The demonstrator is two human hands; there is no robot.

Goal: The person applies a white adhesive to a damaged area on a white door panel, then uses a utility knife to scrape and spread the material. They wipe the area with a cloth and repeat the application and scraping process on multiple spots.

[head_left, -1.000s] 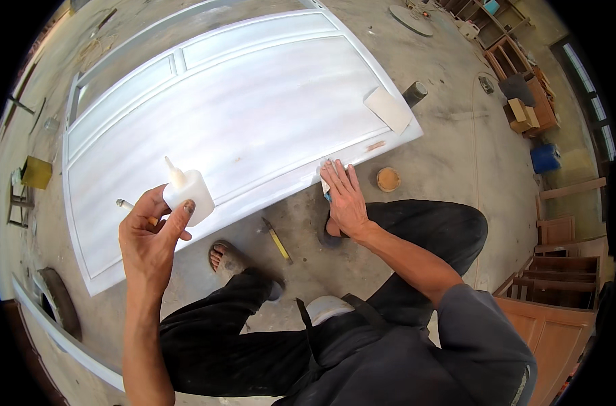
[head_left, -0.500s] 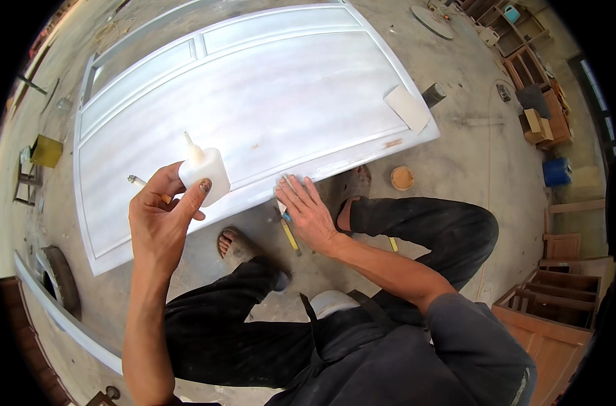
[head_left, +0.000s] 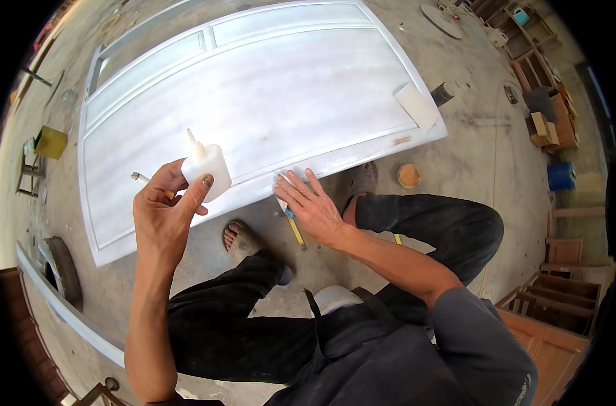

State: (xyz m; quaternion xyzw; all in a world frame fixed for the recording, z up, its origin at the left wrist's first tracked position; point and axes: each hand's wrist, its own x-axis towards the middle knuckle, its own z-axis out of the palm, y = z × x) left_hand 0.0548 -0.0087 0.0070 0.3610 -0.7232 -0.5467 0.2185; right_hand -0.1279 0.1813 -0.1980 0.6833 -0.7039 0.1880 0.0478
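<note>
My left hand [head_left: 164, 215] holds a small white squeeze bottle [head_left: 205, 169] with a pointed nozzle, raised above the near edge of a large white-primed door panel [head_left: 254, 101] that lies flat on the floor. A thin cigarette-like stick [head_left: 141, 178] pokes out between that hand's fingers. My right hand [head_left: 311, 203] presses flat with fingers spread on the panel's near edge, over a small pale scrap [head_left: 281, 180]. A yellow-handled tool [head_left: 296, 232] lies on the floor just under that hand.
A pale sanding block [head_left: 416, 105] sits on the panel's right corner, a dark can [head_left: 443, 92] beyond it. A round orange lid [head_left: 408, 175] lies on the concrete. Wooden frames and crates [head_left: 558, 284] stand at right; a long white moulding [head_left: 71, 311] runs at left.
My right hand has slid left along the panel's near edge. My left hand keeps the bottle raised, and my view has shifted left with it.
</note>
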